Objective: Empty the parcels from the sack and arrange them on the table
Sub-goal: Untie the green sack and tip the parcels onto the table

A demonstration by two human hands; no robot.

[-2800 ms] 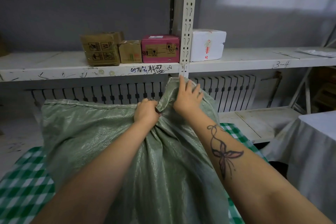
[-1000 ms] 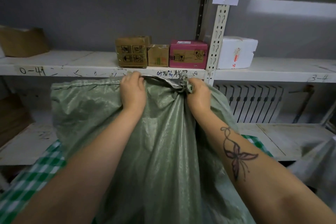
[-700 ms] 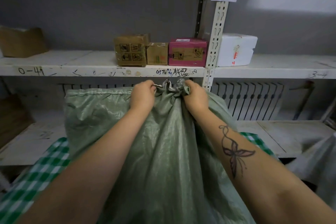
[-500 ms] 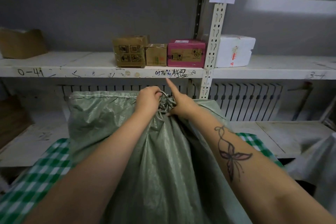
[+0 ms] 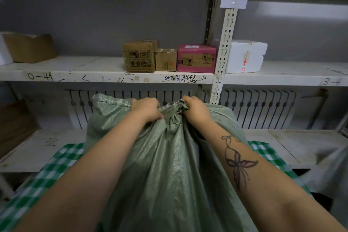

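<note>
Two hands are locked on one target: the left hand (image 5: pixel 146 108) and the right hand (image 5: pixel 195 109) are curled tight round the bunched neck (image 5: pixel 176 107) of the green woven sack (image 5: pixel 169 165), almost knuckle to knuckle, with the puckered mouth pinched up between them. A small shiny loop (image 5: pixel 181 100) is caught at the top of the bunch, just by the right hand; whether it is a tie cannot be told. Below the hands the sack is stood full and bulging on the green checked table (image 5: pixel 56 167). No parcels are seen; they are judged to be hidden inside. The step in hand is judged to be the opening of the mouth, so the emptying is not yet begun. Next, whatever fastens the neck must be worked loose and the mouth spread wide before anything can be tipped out. Beyond the hands, a white shelf (image 5: pixel 94 73) is loaded with a row of boxes (image 5: pixel 165 59), well apart from the sack.
</note>
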